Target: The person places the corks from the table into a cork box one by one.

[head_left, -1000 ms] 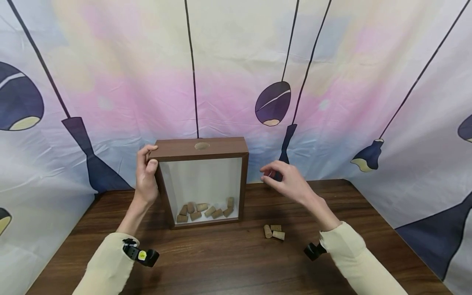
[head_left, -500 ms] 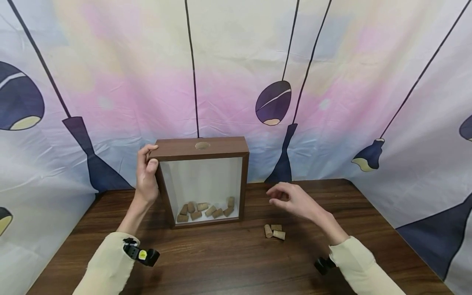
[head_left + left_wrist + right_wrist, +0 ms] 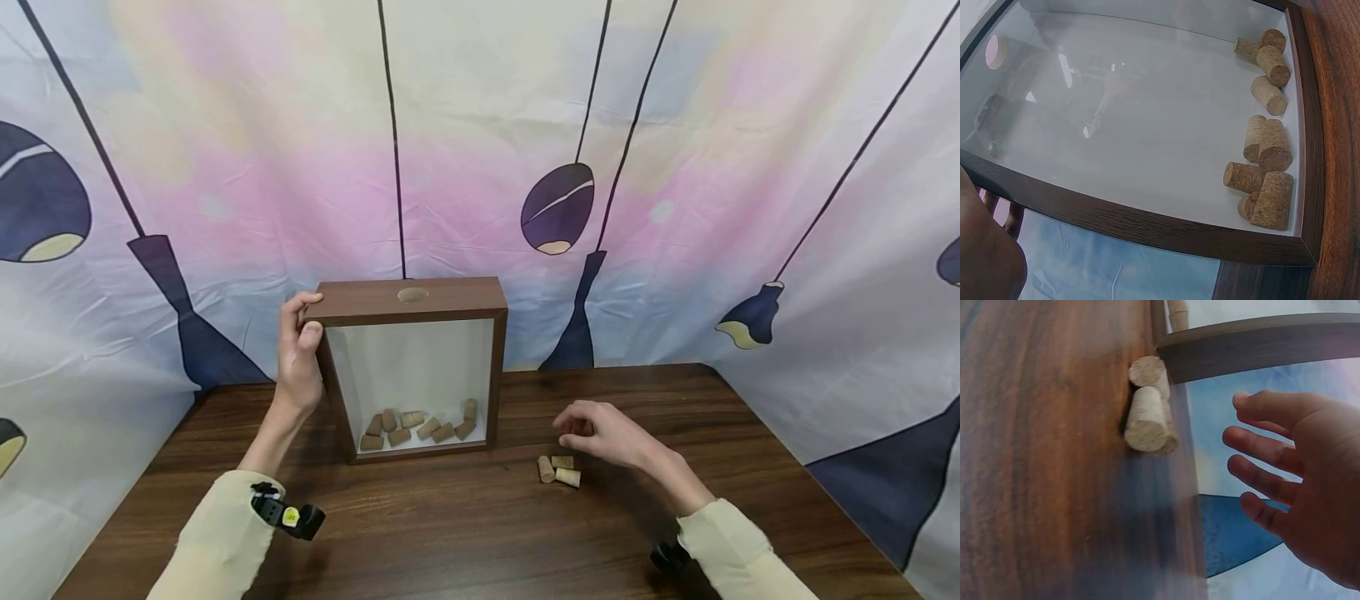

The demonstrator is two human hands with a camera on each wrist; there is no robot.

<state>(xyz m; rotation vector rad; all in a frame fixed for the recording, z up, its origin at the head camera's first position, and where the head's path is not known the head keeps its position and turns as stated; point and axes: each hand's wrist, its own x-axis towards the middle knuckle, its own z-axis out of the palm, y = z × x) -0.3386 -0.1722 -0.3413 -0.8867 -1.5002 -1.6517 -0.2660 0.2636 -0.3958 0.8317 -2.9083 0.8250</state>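
A brown wooden shadow box (image 3: 408, 317) with a clear front stands upright on the table, a round hole in its top. Several wine corks (image 3: 412, 419) lie along its floor; the left wrist view shows these corks (image 3: 1272, 147) close up. My left hand (image 3: 298, 358) grips the box's upper left corner, thumb at the front and fingers reaching over the top. To the right of the box, three loose corks (image 3: 567, 477) lie close together on the table. My right hand (image 3: 611, 433) hovers just above and right of them, fingers loosely bent and holding nothing; these corks (image 3: 1146, 422) appear apart from its fingers (image 3: 1263, 478).
The dark wood table (image 3: 450, 533) reaches back to a pastel cloth backdrop (image 3: 465, 167) printed with hanging lamps. Black cameras (image 3: 300, 522) are strapped to both wrists over cream sleeves (image 3: 217, 533).
My right hand has come down and slightly right, from beside the box's upper edge to just above the loose corks. The left hand, the box and the corks have stayed put.
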